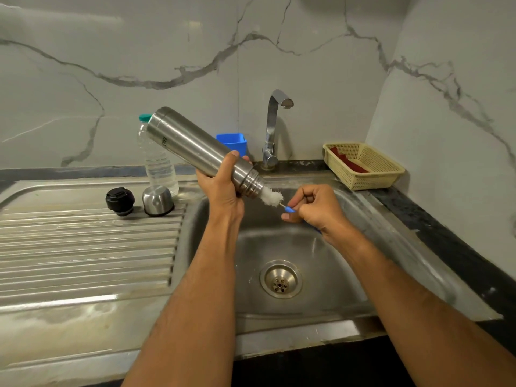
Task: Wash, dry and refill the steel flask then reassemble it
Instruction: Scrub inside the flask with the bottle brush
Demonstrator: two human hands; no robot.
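Flask (195,148) lettering unreadable, bottle brush (271,198) in mouth

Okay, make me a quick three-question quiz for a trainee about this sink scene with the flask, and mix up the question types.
1. True or false: the left hand grips the cylindrical steel flask with its mouth tilted down over the steel sink basin.
2. What does the right hand hold? A) blue-handled white bottle brush B) sponge C) tap lever
3. Fill in: the black round stopper and domed steel cup lid rest on the ribbed ____.

Key: 1 true; 2 A; 3 drainboard.
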